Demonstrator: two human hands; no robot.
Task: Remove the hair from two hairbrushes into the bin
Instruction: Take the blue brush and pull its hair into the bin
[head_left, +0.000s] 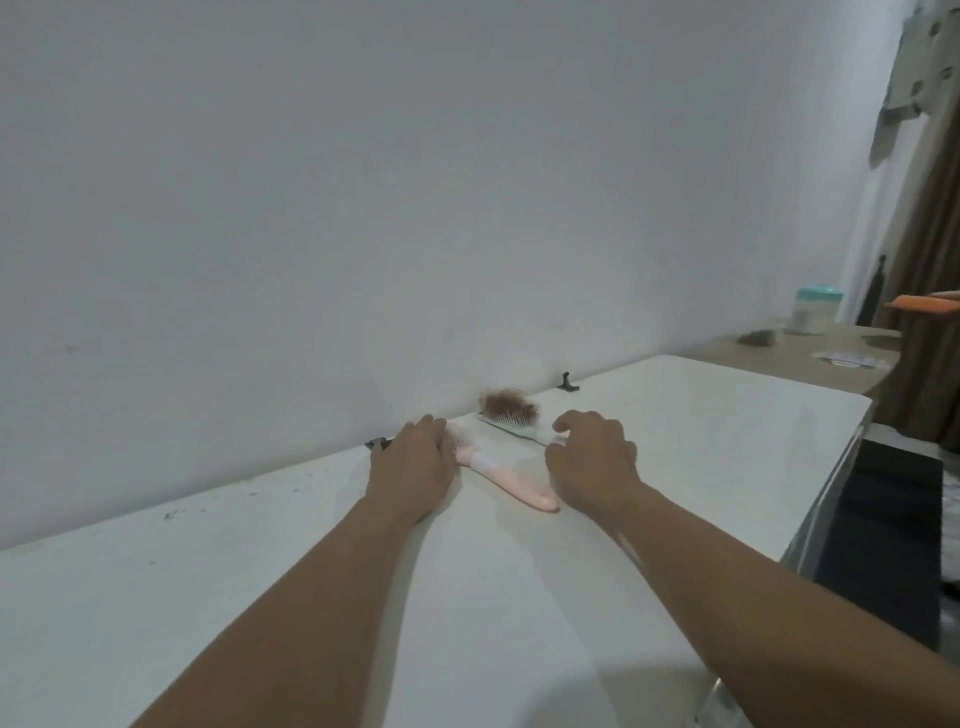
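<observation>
Both hands, left (415, 460) and right (592, 462), rest over a pink hairbrush (511, 480) and a hair-clogged brush (511, 415).

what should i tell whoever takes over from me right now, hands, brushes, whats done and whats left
Left hand: lying over the head of the pink brush; grip unclear.
Right hand: curled at the handle of the green brush; grip unclear.
Both brushes lie on the white table near the wall. A brown hair clump still sits on the green brush.
Done: nothing visibly.
Left: pull the hair off both brushes and bin it; no bin clearly in view.
</observation>
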